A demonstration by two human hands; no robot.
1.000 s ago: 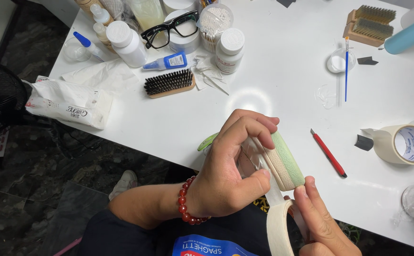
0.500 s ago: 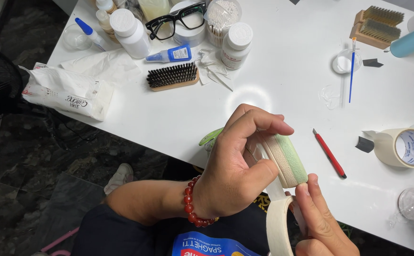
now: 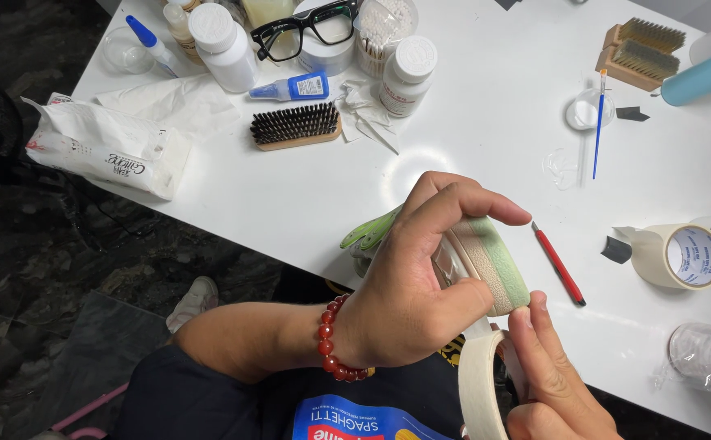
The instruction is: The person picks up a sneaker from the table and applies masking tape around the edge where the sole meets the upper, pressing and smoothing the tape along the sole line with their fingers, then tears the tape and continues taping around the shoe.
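Nearest, at 5 o'clock: masking tape roll [image 3: 482, 383], cream, edge-on, carried by the right hand [image 3: 555, 379]. Fingers curled round the roll, fingertips [image 3: 526, 314] pressing up against the sole edge of the shoe. How firmly the roll is gripped lower down cannot be told; it runs out of view.

Centre, just above: shoe [image 3: 486, 257], held clear of the table edge, pale sole rim with green band facing up, green laces or tongue showing at 9 o'clock of the hand. Left hand [image 3: 408, 289] closed round it, thumb under, forefinger stretched over the top of the sole; red bead bracelet [image 3: 335, 342] on the wrist.

Handling note, a judgement: tape appears to be going along the sole line. Best kept taut, pressed down with the fingertip a little at a time, the shoe turned by the left hand so the edge stays in sight.

Table [image 3: 469, 138], white, beyond:
- 3 o'clock: red pen-like tool [image 3: 559, 263] just beside the shoe; second tape roll [image 3: 680, 257] further right; clear plastic item [image 3: 710, 354] at 4 o'clock.
- 11 o'clock: wooden bristle brush [image 3: 294, 126], small blue glue tube [image 3: 294, 87], white tissue pack [image 3: 107, 147].
- 12 o'clock, far: black glasses [image 3: 307, 28] among white bottles [image 3: 221, 37].
- 1 o'clock, far: thin blue brush [image 3: 598, 122] across a small dish, two wooden brushes [image 3: 640, 49].
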